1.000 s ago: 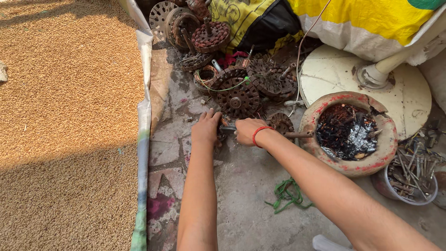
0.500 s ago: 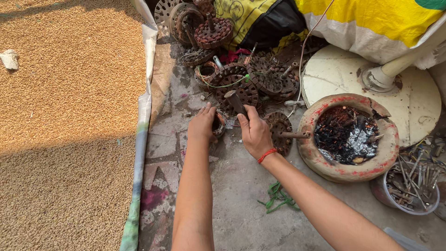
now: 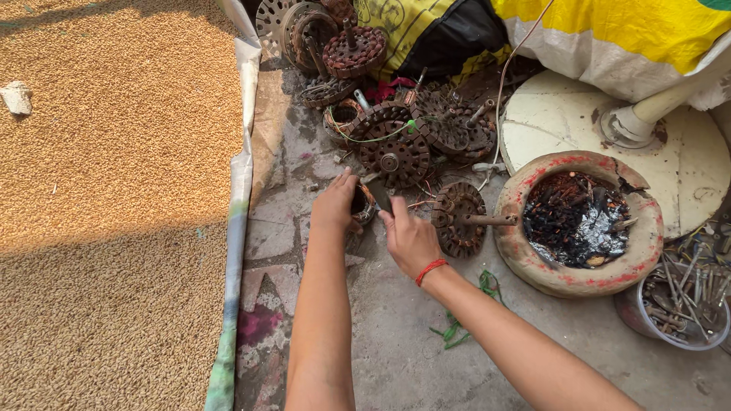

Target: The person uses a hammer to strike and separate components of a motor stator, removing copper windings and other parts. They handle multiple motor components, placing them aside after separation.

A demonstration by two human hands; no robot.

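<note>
My left hand [image 3: 335,204] grips a small round rusty motor part [image 3: 362,205] on the stone floor. My right hand [image 3: 410,237], with a red thread at the wrist, holds a flat dark metal blade [image 3: 378,195] whose tip points at that part. Just beyond the hands lies a round rusty motor stator [image 3: 396,152] with a green wire across it. To the right of my right hand another stator [image 3: 455,218] lies with its shaft sticking out sideways.
A pile of rusty stators [image 3: 346,49] fills the back. A clay stove [image 3: 580,221] with ash and burnt bits stands right, a white disc base [image 3: 670,164] behind it, a tub of bolts [image 3: 681,304] beyond. Grain [image 3: 114,205] on a sheet covers the left. Green wire scraps [image 3: 466,316] lie near.
Both hands have stayed over the small part. My right hand has turned and now holds the blade angled toward it. The head view has shifted slightly.
</note>
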